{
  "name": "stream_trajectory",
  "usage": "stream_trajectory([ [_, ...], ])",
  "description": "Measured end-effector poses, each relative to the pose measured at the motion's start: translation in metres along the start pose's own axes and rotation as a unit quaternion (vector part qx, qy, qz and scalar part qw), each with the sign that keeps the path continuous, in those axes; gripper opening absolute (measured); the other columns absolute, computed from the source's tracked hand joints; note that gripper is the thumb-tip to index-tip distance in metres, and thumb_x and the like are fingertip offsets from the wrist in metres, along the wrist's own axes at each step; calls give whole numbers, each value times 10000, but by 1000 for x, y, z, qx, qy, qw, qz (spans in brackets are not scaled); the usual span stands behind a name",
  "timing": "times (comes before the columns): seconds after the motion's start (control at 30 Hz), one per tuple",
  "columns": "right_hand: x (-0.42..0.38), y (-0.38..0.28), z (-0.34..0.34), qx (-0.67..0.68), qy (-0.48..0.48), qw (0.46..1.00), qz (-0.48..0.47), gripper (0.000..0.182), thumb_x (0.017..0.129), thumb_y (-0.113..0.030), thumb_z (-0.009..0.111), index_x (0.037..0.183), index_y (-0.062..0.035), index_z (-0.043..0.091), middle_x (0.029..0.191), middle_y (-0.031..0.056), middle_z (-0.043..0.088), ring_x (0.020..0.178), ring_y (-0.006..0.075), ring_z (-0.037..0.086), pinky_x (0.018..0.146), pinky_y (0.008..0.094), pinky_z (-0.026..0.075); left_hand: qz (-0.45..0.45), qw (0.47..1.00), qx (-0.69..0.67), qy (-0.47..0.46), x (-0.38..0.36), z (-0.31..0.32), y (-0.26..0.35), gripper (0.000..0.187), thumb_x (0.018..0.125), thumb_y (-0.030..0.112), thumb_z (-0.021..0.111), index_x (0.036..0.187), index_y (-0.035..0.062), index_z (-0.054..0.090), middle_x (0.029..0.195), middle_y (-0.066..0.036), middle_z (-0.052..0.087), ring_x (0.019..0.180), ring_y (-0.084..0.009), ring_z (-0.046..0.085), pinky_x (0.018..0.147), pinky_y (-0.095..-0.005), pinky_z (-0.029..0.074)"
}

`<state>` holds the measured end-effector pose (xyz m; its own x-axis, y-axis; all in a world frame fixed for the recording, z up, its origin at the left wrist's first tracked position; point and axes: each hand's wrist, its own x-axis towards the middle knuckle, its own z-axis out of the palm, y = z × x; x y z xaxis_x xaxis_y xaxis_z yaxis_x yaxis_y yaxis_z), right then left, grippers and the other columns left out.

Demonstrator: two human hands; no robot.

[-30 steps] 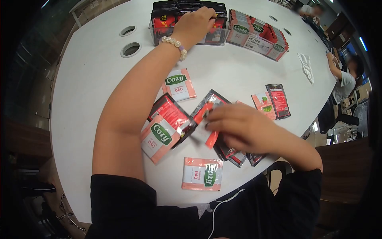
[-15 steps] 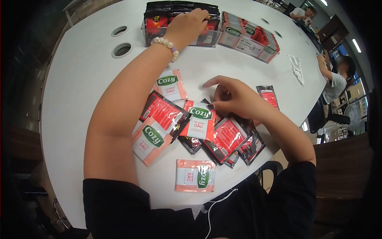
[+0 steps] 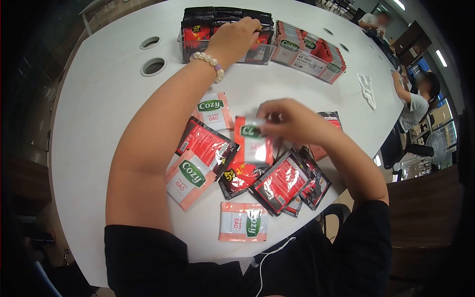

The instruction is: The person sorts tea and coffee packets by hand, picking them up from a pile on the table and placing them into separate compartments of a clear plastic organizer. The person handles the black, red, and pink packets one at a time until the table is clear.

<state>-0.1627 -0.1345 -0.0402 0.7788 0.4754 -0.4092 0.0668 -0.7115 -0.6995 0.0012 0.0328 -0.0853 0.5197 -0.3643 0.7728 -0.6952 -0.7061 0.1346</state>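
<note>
My left hand, with a bead bracelet, reaches onto the black and red packets in a clear box at the back. Its fingers are bent over the packet tops; what they may grip is hidden. My right hand pinches the upper corner of a red and white Cozy sachet, slightly blurred, above the pile. Beneath it lie a black and red packet and another packet. Peach Cozy sachets lie at the pile's left, behind it and at the front.
Right of the packet box stands a second clear box of Cozy sachets. A crumpled white tissue lies farther right. Two round holes are in the white table at the back left. Two people sit along the table's far right side.
My right hand has closed on the red Cozy sachet and lifted it from the pile, uncovering more of the black and red packet below. My left hand remains at the packet box.
</note>
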Motion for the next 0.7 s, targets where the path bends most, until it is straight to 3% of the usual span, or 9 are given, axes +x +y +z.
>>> stream_trajectory([
  [0.03,6,13,-12,-66,48,988,-131,110,842,-110,662,901,-30,614,775,22,598,762,61,562,664,246,468,3,1000,0,6,-1,2,-2,164,888,189,561,1013,85,583,961,-72,623,794,-303,631,732,-402,509],
  [0.1,6,28,-47,-96,186,955,-210,60,862,-47,617,920,-31,612,854,-6,605,804,62,558,698,226,453,10,1000,0,17,-1,5,-4,160,892,211,552,1004,98,572,937,-69,614,771,-298,631,718,-398,513],
  [0.13,5,32,-66,-35,261,927,-267,108,858,-42,621,964,-29,606,878,-10,604,834,64,559,734,232,459,13,1000,0,21,-1,6,-4,159,894,222,548,999,104,567,925,-68,610,759,-295,631,711,-396,515],
  [0.27,5,47,-155,-152,526,802,-239,178,895,-37,579,1070,-22,605,920,32,627,864,87,586,753,222,445,-1,1000,4,5,-1,6,-4,158,894,207,548,1004,96,572,936,-67,613,771,-299,629,715,-397,513],
  [0.47,64,124,-215,-117,448,860,-213,172,833,-52,618,1004,-55,619,863,74,666,790,137,622,684,278,480,-9,1000,-1,-15,0,-2,1,150,891,183,554,999,82,577,952,-71,613,792,-300,624,726,-396,505],
  [0.5,61,107,-195,-145,453,868,-143,157,816,-69,623,973,-65,616,881,83,674,794,191,644,691,313,489,-10,1000,1,-18,0,-3,2,149,891,182,554,998,81,575,953,-71,613,792,-299,624,727,-395,504],
  [0.57,72,110,-188,-303,454,825,-146,168,817,-48,587,984,-65,604,871,82,666,792,218,649,686,307,490,-9,1000,3,-17,0,-3,2,149,891,182,553,1000,82,573,952,-71,614,793,-298,624,729,-394,503],
  [0.6,76,108,-186,-338,439,829,-75,143,783,-169,655,907,-105,621,930,76,665,886,309,631,750,406,472,-6,1000,2,-14,0,-3,2,150,891,182,553,1002,83,572,950,-70,615,794,-297,625,729,-393,503],
  [0.7,80,92,-171,-463,461,757,3,167,768,-208,683,915,-142,639,988,53,624,1004,264,586,821,441,427,-7,1000,6,-14,1,-3,2,150,890,182,555,1003,85,575,944,-67,624,802,-296,628,733,-391,503],
])
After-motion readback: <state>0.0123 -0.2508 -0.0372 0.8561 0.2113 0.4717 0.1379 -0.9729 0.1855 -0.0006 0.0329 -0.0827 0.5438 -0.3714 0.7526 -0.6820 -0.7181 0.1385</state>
